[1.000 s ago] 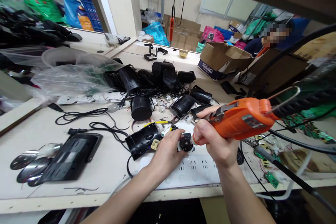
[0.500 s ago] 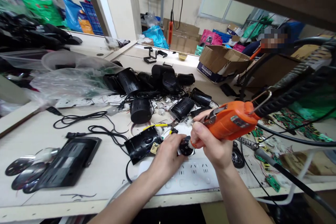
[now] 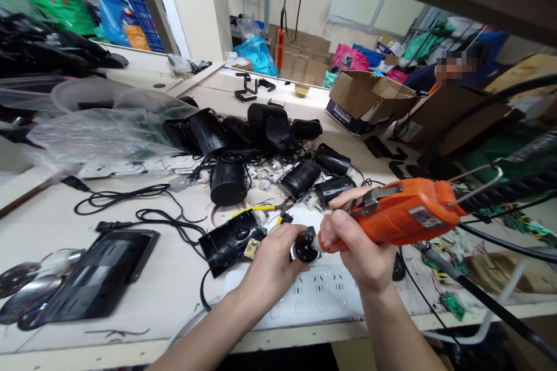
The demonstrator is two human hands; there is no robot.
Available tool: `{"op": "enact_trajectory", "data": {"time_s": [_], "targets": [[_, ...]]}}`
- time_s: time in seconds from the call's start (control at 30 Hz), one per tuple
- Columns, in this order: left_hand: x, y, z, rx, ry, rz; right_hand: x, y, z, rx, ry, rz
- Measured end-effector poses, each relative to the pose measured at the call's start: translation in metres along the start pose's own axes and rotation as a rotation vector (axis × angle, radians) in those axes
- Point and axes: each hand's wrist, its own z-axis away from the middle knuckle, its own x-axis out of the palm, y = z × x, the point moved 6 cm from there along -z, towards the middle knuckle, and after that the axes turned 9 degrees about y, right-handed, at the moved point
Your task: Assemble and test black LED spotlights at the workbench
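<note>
My right hand [image 3: 365, 249] is wrapped round an orange electric screwdriver [image 3: 404, 208], which is tilted with its nose toward the left. A small round black part with a silvery side [image 3: 306, 247] is gripped in the fingers of my left hand [image 3: 276, 258]. The screwdriver's tip is at this part's right edge; whether it sits in a screw I cannot tell. Just left of my left hand lies a black housing [image 3: 230, 240] with a small yellowish circuit board [image 3: 252, 248] by it. A white power strip [image 3: 317, 295] is below both hands.
Several black cylindrical housings [image 3: 228, 182] and small white motors are heaped behind my hands. Yellow-handled pliers [image 3: 259, 208] lie there too. At left are a flat black casing [image 3: 100, 275] and cables. A soldering iron [image 3: 470, 287] crosses the right side. A co-worker sits behind an open carton [image 3: 361, 98].
The screwdriver's rear end has swung right and a little down, so it lies flatter. Its tip remains at the black part, and my left hand still holds it. The view has shifted slightly.
</note>
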Motion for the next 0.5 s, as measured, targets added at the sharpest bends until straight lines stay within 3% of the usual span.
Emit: {"op": "enact_trajectory", "data": {"time_s": [0.3, 0.5], "targets": [[0.001, 0.002, 0.0, 0.011, -0.003, 0.054, 0.027, -0.009, -0.006, -0.092, -0.127, 0.182], [0.0, 0.003, -0.002, 0.01, 0.008, 0.041, 0.023, -0.008, -0.005, -0.096, -0.084, 0.201]]}}
